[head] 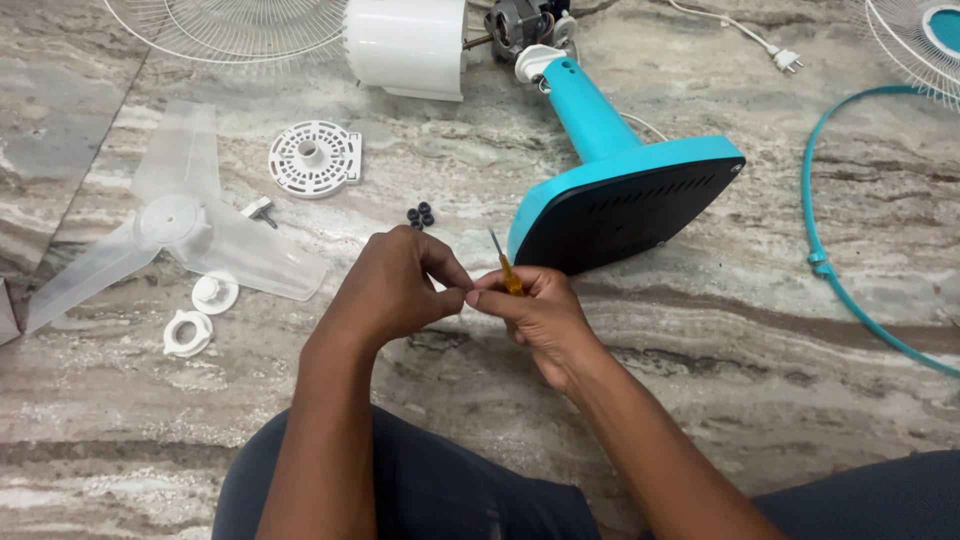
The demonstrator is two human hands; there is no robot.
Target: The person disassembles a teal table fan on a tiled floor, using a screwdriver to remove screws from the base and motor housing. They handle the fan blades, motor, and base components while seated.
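Observation:
My right hand (pixel 535 315) grips a small screwdriver (pixel 505 268) with an orange handle, its thin shaft pointing up. My left hand (pixel 395 285) is pinched shut against the right hand's fingertips; whatever small thing it holds is hidden. Both hands hover over the marbled stone floor, just in front of the black underside of a turquoise fan base (pixel 620 205) lying on its side. Its turquoise stem (pixel 590 110) runs up to the motor (pixel 520 25) and a white motor cover (pixel 405 45).
A clear three-blade fan blade (pixel 175 225) lies at left, with a white round vented plate (pixel 314 158), two white ring nuts (pixel 200 315) and small black rubber feet (pixel 420 215). Wire grilles (pixel 235 25) at top left and top right, a turquoise rim ring (pixel 830 265), a white plug (pixel 785 58).

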